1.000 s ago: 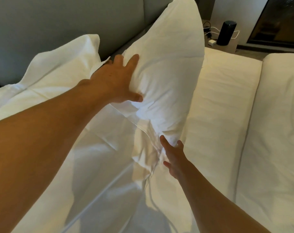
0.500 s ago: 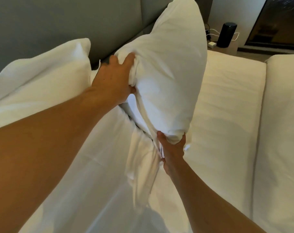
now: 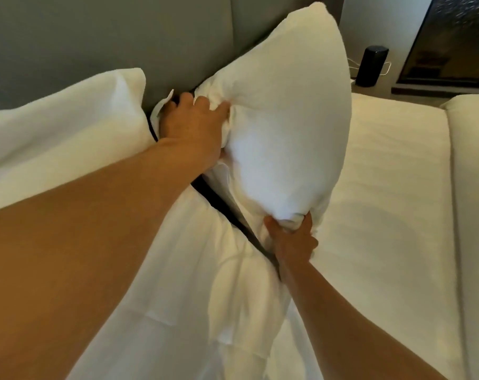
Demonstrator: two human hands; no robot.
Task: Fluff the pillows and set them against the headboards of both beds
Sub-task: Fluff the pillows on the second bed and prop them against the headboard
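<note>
1. The left hand (image 3: 193, 130) is closed on the pillow (image 3: 285, 138) at its 9 o'clock edge, and the right hand (image 3: 291, 239) pinches its lower corner at 6 o'clock.
2. The pillow stands upright with its top corner against the grey headboard (image 3: 109, 37), probably so that the filling can be pressed from two sides.
3. A second pillow (image 3: 68, 116) leans on the headboard at 9 o'clock from the hands.
4. At 2 o'clock stands a black speaker (image 3: 371, 65).

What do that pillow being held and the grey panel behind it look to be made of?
The pillow looks like soft filling in a matte white woven case, probably cotton: it bunches and creases where the left hand grips. The headboard seems upholstered in smooth grey fabric or faux leather, with a vertical seam.
</note>
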